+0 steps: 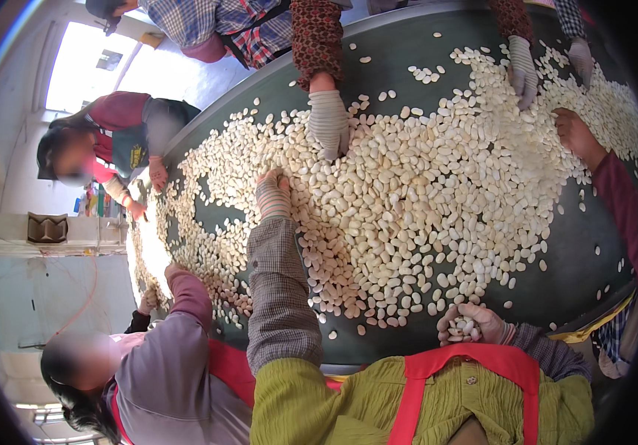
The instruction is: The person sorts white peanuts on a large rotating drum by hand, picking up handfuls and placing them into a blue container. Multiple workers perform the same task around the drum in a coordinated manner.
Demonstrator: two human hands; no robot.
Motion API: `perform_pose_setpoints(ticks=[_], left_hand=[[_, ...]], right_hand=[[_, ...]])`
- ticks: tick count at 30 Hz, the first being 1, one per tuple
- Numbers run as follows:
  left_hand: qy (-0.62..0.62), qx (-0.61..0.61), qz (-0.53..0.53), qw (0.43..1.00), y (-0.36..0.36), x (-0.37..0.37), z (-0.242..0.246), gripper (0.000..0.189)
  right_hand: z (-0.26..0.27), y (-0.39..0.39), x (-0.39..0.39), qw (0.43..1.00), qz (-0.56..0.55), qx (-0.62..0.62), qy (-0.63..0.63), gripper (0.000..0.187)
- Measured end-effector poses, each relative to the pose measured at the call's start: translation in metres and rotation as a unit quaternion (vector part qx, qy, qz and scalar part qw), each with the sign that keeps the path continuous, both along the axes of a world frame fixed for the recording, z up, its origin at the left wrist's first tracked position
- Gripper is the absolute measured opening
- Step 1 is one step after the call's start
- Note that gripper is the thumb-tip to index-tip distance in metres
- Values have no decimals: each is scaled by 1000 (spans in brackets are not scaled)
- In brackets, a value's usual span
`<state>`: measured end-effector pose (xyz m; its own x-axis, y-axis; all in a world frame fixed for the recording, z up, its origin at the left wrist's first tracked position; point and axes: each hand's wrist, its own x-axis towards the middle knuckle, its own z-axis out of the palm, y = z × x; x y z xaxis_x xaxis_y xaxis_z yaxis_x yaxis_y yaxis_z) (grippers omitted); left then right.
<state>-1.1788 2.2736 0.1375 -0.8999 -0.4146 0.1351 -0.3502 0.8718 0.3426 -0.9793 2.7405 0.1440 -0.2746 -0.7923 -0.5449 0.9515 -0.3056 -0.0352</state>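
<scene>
White beans (408, 183) lie spread in a thick layer over a dark green conveyor-like table (580, 245). My left hand (273, 196), in a striped fingerless glove, reaches out into the layer, and its fingertips touch the beans. Whether any bean is between those fingers is hidden. Close to my body at the near edge, my right hand (477, 325) is cupped around several white beans (463, 328). A few loose beans lie on the green surface just beyond it.
Across the table, a co-worker's gloved hand (329, 125) presses into the beans near my left hand. Other people's gloved hands (523, 72) and a bare hand (578, 136) work at the right. Co-workers (163, 356) stand along the left. A metal rim (252, 75) borders the far side.
</scene>
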Motion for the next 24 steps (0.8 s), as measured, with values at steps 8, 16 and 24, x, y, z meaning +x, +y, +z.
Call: perform_pose_setpoints(ticks=[8,16,24], left_hand=[[-2,352,142,925,-11,50,-6,15],[-45,99,69,992,5,-19,-7,21],[-203,-3,113,973,-19,7,-9,17]], right_hand=[[3,20,-5,1000,9,11,15,35],[2,41,-12,1000,15,-19,17,41],[16,69,-22,990,31,5,137,44]])
